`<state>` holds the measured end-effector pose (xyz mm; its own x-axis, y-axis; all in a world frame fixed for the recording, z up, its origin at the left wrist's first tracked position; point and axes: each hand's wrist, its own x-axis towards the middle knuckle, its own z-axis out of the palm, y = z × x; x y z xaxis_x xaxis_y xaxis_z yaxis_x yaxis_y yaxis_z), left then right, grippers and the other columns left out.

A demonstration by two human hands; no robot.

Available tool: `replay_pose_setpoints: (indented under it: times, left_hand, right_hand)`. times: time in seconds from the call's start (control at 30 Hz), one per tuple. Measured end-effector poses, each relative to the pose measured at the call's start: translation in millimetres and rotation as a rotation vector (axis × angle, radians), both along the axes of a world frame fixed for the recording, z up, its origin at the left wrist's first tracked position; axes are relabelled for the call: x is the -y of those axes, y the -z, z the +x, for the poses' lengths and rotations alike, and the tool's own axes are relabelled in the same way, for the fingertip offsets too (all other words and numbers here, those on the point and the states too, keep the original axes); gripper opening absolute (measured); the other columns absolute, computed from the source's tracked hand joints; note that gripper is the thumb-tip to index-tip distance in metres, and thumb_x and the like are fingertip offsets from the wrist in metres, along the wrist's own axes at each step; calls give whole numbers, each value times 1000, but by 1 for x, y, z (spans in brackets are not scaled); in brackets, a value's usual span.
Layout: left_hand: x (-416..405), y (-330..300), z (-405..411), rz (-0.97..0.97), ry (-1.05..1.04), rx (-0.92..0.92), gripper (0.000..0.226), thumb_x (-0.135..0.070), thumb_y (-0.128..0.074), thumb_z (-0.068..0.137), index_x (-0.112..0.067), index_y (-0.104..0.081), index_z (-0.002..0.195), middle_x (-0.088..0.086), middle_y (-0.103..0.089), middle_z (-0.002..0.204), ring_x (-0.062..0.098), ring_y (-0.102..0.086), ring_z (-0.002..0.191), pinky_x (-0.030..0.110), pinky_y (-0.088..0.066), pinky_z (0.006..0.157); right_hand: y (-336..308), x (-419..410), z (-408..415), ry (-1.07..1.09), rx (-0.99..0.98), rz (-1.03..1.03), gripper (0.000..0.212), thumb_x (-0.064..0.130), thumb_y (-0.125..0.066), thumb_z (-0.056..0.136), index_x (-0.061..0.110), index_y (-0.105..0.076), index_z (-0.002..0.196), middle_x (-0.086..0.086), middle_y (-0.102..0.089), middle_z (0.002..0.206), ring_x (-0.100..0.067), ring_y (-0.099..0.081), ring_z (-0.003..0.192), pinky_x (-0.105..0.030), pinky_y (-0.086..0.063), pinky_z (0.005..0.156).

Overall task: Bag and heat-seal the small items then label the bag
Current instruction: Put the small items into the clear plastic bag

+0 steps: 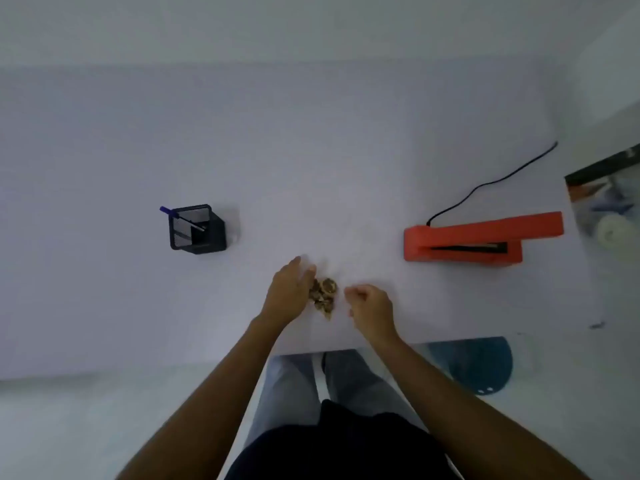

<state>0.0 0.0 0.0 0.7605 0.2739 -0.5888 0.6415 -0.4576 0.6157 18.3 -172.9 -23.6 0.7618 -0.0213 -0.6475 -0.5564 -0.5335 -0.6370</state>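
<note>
A small heap of brown and gold items lies on the white table near its front edge. My left hand rests just left of the heap, fingers stretched out and touching its side. My right hand is a little to the right of the heap, apart from it, with fingers curled in and thumb against them; whether it pinches anything is too blurred to tell. The orange heat sealer stands at the right, its jaw raised. A clear bag cannot be made out for certain.
A black mesh pen holder with a blue pen stands at the left. A black cable runs from the sealer to the back right. A blue stool seat sits below the table's front edge.
</note>
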Motion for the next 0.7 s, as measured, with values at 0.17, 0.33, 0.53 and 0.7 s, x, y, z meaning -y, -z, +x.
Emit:
replay_pose_setpoints:
  times: [0.17,0.33,0.53,0.7]
  left_hand:
    - [11,3,-5,56,46,12,38,-24,-45,105,3,-54,130,20,-59,132,33,-53,122,32,-37,98]
    - [9,16,-11,-1,-28,37,41,-22,-56,100,-11,-51,139,8,-66,124,19,-61,109,21,-41,92]
    - [0,14,-20,-29,-91,170,31,-22,-70,91,-14,-67,120,-2,-71,109,10,-65,95,28,-54,91]
    - [-1,9,-31,-63,-84,248,7,-24,-68,92,-23,-74,95,-13,-73,99,2,-67,92,27,-58,86]
  right_hand:
    - [12,0,-7,75,3,-32,3,20,-67,92,18,-65,91,-6,-71,84,-29,-69,77,-40,-61,70]
    - [12,-5,4,64,14,58,4,9,-67,92,11,-68,96,-13,-72,87,-26,-70,72,-32,-60,57]
    - [6,14,9,-35,178,116,9,2,-69,88,11,-70,89,-5,-72,83,-20,-69,78,-28,-58,73]
    - [-4,34,4,-165,313,185,11,9,-71,91,19,-67,87,4,-70,86,-11,-67,84,-16,-53,76]
